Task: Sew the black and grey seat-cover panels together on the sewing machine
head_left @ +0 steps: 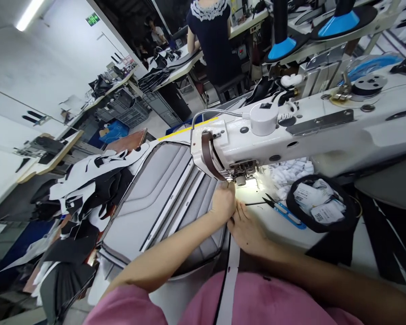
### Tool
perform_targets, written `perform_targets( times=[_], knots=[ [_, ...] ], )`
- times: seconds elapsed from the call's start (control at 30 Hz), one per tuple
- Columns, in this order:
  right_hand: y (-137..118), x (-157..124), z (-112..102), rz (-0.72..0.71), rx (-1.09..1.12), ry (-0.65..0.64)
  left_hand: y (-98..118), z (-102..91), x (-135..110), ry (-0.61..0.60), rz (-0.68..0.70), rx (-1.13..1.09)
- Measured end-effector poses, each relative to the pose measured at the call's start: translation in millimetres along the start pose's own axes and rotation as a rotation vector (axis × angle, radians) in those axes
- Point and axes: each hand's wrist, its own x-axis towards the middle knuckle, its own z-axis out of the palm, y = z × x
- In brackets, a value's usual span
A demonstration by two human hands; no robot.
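Note:
A large white sewing machine reaches in from the right, its needle area lit by a small lamp. Right by the needle, my left hand is closed on the edge of a grey quilted cover panel, with knuckles up. Touching it, my right hand lies over a white strip with black edging, fingers pressed together and reaching toward the presser foot. That strip trails down across my pink top. Under both hands the exact grip is partly hidden. Blue-handled thread snips lie just right of my right hand.
A black fabric pouch of white labels sits on the machine bed beside a pile of white pieces. Black and white scraps are heaped at left. Behind, a co-worker sits at another table.

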Motion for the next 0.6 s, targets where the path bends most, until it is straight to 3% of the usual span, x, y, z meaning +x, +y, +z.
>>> perform_targets(
  times=[0.13,0.23,0.3,0.43,0.6],
  knots=[
    [0,-3,-4,0.022,0.006,0.022,-4,-32.7,-38,-0.102,0.007,0.138],
    [-4,-7,-8,0.033,0.005,0.008,-15,-47.2,-54,-0.231,0.013,0.106],
    [-8,-10,-9,0.029,0.016,-0.002,-20,-46.7,-56,-0.265,0.027,-0.009],
    [-16,-14,-3,0.004,0.026,-0.008,-20,-31.7,-46,-0.199,0.048,-0.220],
    [-18,-15,3,-0.004,0.016,-0.029,-10,-12.8,-34,-0.135,-0.029,-0.257]
  ],
)
